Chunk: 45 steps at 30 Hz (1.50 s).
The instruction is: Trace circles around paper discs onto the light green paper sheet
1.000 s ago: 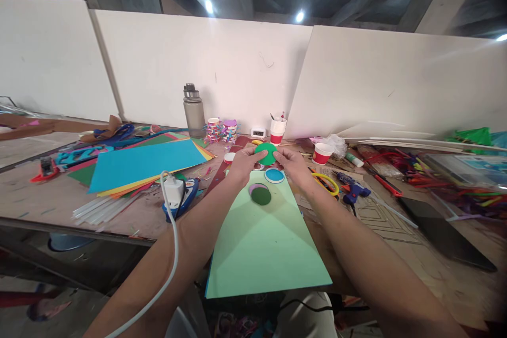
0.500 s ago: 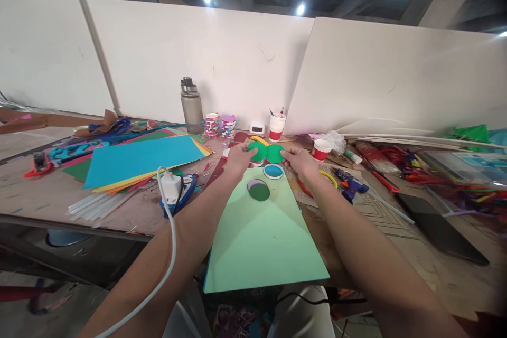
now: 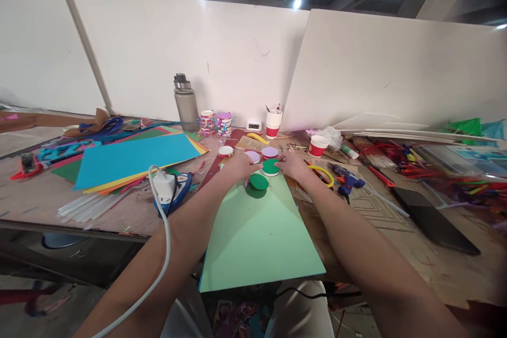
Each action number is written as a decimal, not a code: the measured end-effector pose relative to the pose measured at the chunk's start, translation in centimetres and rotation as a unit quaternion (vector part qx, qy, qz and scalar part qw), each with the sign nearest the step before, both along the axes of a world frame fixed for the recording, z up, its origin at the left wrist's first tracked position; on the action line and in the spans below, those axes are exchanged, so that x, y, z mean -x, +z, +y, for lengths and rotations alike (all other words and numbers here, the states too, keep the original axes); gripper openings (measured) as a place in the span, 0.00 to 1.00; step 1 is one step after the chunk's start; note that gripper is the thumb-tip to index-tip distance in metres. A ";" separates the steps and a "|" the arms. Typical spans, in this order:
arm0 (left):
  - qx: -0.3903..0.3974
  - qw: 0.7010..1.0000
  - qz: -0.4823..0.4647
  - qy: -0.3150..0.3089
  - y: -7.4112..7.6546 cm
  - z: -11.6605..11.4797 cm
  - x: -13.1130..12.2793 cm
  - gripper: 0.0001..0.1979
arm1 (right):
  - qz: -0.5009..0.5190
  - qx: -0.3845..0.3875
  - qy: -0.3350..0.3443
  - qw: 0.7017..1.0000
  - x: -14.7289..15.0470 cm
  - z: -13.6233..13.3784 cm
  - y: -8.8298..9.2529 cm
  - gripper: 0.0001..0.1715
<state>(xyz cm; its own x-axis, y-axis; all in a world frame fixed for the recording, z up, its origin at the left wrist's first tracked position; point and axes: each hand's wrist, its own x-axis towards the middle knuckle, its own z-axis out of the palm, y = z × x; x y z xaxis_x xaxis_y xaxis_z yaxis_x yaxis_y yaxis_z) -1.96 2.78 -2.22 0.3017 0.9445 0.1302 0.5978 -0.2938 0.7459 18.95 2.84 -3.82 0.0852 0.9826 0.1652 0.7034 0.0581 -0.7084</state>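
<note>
A bright green paper disc (image 3: 271, 166) rests on a white-rimmed round piece at the far end of the pale green sheet (image 3: 261, 237). My right hand (image 3: 293, 165) pinches the disc's right edge between thumb and fingers. From the other side my left hand (image 3: 240, 167) reaches in, its fingers extended and their tips close to the disc's left edge. A second green disc (image 3: 259, 181) sits tilted below the left fingertips, over a darker green disc (image 3: 255, 191). Two lilac-topped round pieces (image 3: 270, 153) stand behind the hands; the nearer one is partly hidden.
Left are coloured paper sheets (image 3: 134, 161), clear glue sticks (image 3: 85, 206) and a white plug (image 3: 165, 186) whose cable crosses my left arm. A bottle (image 3: 186, 103) stands behind. Right are a red-and-white cup (image 3: 318, 146), a blue glue gun (image 3: 348, 182) and a black phone (image 3: 433, 219).
The two green discs, held up side by side before, have parted. One now lies on the white-rimmed piece that showed blue; my left hand has let the other go lower onto the sheet.
</note>
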 end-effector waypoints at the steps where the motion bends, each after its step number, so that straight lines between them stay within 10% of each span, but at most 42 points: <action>1: -0.018 1.000 -0.003 0.012 -0.2 0.2 -0.1 0.20 | -0.011 -0.004 0.003 1.000 0.0 0.0 -0.1 0.10; 13: -0.035 0.999 -0.023 -0.019 -1.1 -0.5 -1.6 0.07 | -0.034 0.005 0.026 0.999 0.8 -0.1 -0.3 0.12; 31: 0.072 0.948 -0.308 0.028 -0.2 -0.1 -1.8 0.12 | 0.375 -0.018 0.065 0.925 2.0 -0.8 1.5 0.22; 45: 0.136 0.908 -0.396 -0.004 0.4 -0.7 -2.3 0.19 | 0.442 -0.017 0.076 0.893 2.2 -0.9 1.5 0.25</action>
<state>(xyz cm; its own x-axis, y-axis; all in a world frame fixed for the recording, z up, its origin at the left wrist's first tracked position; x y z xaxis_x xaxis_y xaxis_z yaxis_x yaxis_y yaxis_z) 0.30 2.07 -1.77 0.2235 0.9721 0.0709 -0.1585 -0.0355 0.9867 16.73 1.96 -2.29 0.0631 0.9895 0.1300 -0.1490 0.1382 -0.9791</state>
